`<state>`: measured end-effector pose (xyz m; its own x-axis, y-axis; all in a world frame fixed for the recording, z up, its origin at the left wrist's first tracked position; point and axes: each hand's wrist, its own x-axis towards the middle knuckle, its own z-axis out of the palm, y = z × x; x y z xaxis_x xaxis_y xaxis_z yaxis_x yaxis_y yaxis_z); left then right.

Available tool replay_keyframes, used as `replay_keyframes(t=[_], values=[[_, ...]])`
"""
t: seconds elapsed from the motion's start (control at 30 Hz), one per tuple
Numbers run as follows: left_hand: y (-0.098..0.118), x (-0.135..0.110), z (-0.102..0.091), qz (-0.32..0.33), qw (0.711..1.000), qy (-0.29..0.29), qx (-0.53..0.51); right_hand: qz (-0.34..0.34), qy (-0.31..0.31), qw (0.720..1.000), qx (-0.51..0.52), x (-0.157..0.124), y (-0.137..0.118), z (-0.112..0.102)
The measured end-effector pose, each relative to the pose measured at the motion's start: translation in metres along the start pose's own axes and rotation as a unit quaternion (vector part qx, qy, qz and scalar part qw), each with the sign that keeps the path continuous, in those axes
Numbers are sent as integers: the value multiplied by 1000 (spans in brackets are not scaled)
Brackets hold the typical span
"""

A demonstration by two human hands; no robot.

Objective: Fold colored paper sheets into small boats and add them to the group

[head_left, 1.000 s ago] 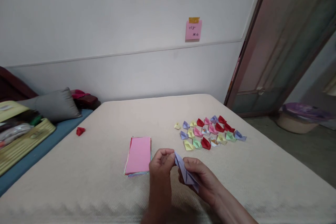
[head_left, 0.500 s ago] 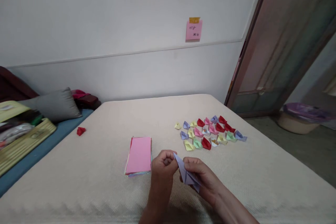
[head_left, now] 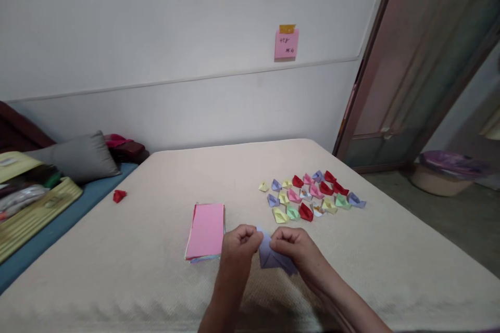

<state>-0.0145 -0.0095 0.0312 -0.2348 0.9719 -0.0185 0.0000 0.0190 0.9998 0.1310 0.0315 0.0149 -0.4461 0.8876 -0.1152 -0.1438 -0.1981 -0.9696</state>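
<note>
Both hands pinch a partly folded lilac paper piece point(head_left: 269, 256) just above the cream bed cover point(head_left: 156, 250). My left hand point(head_left: 237, 245) grips its left corner with closed fingers. On the right side my right hand point(head_left: 294, 248) holds the top edge, fingers curled over it. A stack of coloured paper sheets point(head_left: 207, 230), pink on top, lies just left of my hands. Several small folded paper shapes point(head_left: 310, 195) in red, pink, yellow, green and lilac lie grouped to the far right.
A single red folded piece point(head_left: 119, 195) lies at the bed's left edge. Left of the bed are a grey cushion point(head_left: 84, 156) and a yellow tray point(head_left: 35, 208) with items. A pink note point(head_left: 286, 42) hangs on the wall. A door point(head_left: 414, 62) stands at right.
The lilac piece has turned from standing tilted to lying flatter and wider between my hands. My right hand rose to its top edge, close to my left hand.
</note>
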Motion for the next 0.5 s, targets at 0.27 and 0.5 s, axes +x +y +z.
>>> replay_keyframes(t=[0.27, 0.5], values=[[-7, 0, 5, -15, 999, 15, -48, 1, -16, 999, -34, 1, 1, 1], [-14, 4, 1, -1, 1000, 22, -9, 10, -44, 998, -50, 2, 1, -1]])
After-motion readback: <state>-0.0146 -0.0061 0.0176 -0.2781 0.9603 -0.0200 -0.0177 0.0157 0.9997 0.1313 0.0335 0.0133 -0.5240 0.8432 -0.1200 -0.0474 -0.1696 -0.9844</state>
